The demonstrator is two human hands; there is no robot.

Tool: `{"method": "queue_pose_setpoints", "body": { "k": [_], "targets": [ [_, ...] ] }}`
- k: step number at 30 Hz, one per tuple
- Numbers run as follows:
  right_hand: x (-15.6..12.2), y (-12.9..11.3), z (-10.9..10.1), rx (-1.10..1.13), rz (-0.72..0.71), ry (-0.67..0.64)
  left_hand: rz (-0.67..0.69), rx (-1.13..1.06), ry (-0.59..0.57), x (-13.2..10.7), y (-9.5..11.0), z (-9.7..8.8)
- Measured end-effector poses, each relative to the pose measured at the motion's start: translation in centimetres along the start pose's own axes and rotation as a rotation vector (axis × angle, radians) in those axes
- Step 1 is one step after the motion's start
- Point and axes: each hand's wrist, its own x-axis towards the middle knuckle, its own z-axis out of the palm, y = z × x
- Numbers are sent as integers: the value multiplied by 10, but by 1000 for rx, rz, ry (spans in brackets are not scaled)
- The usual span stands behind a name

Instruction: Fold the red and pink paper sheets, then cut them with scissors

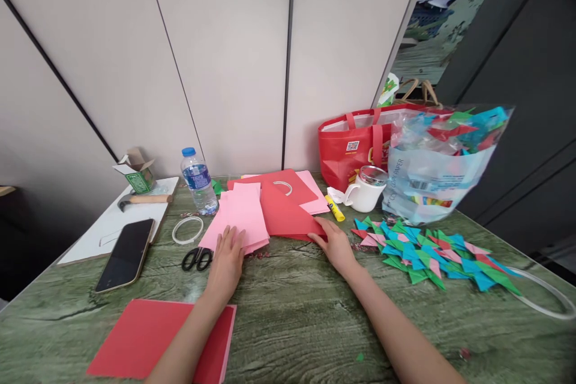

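My left hand (227, 264) lies with its fingers outstretched on the lower edge of a stack of pink paper (240, 213). Beside that hand are black-handled scissors (197, 259), their blades hidden under the pink stack. At the lower right corner of the red paper (285, 210), my right hand (336, 246) has its fingers on top and its thumb at the edge, closed around the corner. A white curved strip (283, 186) rests on the red sheets, and more pink paper (315, 192) shows behind them.
Left: phone (126, 255), hammer (144, 199), small box (139, 177), water bottle (199, 183), white ring (188, 230). Right: yellow glue stick (335, 208), white mug (366, 189), red bag (337, 150), plastic bag (418, 180), folded-paper chain (423, 252). Red sheets (144, 336) lie in front.
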Motion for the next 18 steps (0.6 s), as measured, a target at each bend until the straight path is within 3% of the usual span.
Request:
{"method": "queue_pose_setpoints", "body": {
  "k": [5,12,15,18],
  "targets": [
    [0,-2,-5,119,96,123,-23,-96,94,3,9,-7],
    [4,-15,-20,258,414,229,-100,-256,202,7,23,-20],
    [4,-22,-24,292,492,223,-248,-553,154,9,28,-22],
    [4,-31,-25,349,440,200,-433,-1025,74,13,32,-24]
  ]
}}
